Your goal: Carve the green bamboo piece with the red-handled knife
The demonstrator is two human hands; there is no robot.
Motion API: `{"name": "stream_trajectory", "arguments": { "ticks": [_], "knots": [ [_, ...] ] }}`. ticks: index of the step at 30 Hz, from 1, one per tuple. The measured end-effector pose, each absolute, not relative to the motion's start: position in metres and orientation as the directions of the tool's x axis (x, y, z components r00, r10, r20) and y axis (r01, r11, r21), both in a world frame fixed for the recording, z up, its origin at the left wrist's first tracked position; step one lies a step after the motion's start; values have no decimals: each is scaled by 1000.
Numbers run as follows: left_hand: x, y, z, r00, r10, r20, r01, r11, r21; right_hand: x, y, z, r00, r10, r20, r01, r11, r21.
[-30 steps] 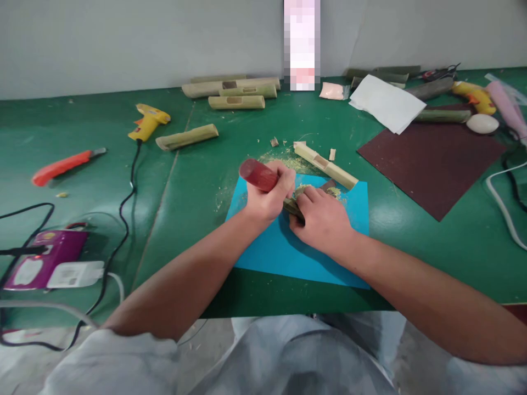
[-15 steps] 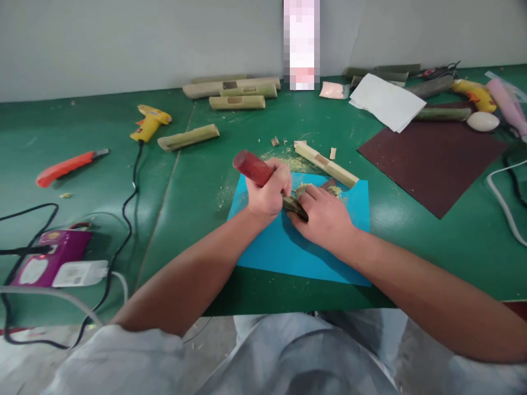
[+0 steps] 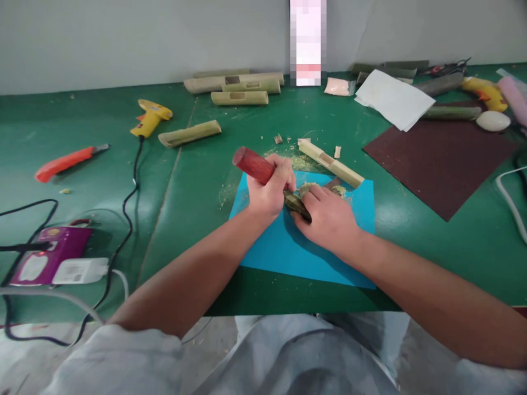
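Observation:
My left hand [image 3: 269, 189] is closed around a tool with a thick red wooden handle [image 3: 252, 164]. The handle's butt points up and to the left, and the working end is hidden by my fingers. Beside it, my right hand [image 3: 329, 214] grips a dark green bamboo piece [image 3: 297, 204] and presses it down over a blue sheet [image 3: 267, 247]. The two hands are close together at the bamboo. Pale shavings [image 3: 307, 189] lie just beyond my right fingers. A split bamboo length with a cut-out [image 3: 329, 162] rests across the sheet's far edge.
Several bamboo lengths [image 3: 239, 99] lie along the wall, another [image 3: 191, 133] nearer. To the left are a yellow glue gun [image 3: 150, 118], an orange utility knife [image 3: 68, 163] and a purple power strip [image 3: 53, 255] with cables. A brown sheet [image 3: 440, 164] and white paper [image 3: 393, 99] lie right.
The view has turned slightly, so most things sit a little farther right in the picture. Both hands keep their grips, with hardly any movement against the blue sheet.

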State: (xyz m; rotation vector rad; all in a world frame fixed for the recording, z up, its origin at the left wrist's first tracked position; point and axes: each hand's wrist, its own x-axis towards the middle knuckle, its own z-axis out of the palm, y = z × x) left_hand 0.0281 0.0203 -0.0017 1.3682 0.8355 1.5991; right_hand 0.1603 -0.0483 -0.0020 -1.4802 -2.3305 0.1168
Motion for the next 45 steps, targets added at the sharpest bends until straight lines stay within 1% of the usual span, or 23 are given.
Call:
{"name": "stream_trajectory", "arguments": {
  "ticks": [4,8,16,20,22,24,27,35,38,41,45],
  "knots": [
    [27,20,-4,-75,893,444,-190,-450,873,160,-48,-1,-371,890,265,859,437,-265],
    [27,20,-5,-103,897,431,-179,-442,879,161,-48,-1,-374,887,270,858,441,-262],
    [31,20,2,22,917,399,-216,-386,897,161,-47,-4,-364,891,269,852,436,-289],
    [27,20,5,41,947,320,-274,-297,915,162,-46,-4,-371,890,264,842,443,-308],
    [24,20,5,73,949,307,-282,-276,919,162,-46,-3,-373,890,262,844,442,-304],
    [21,21,4,66,942,328,-287,-297,911,162,-46,-2,-378,888,264,846,447,-291],
    [21,22,2,6,933,359,-281,-343,896,161,-47,-2,-380,886,265,850,448,-279],
    [25,19,1,-5,923,384,-194,-377,905,162,-48,-1,-356,905,232,871,412,-268],
    [23,19,3,38,928,371,-199,-357,913,163,-51,3,-364,905,220,880,411,-238],
    [18,23,9,110,925,363,-203,-337,919,165,-52,7,-403,886,230,869,449,-206],
    [9,31,24,186,898,398,-219,-357,908,170,-51,7,-458,854,248,836,509,-207]
  ]
}}
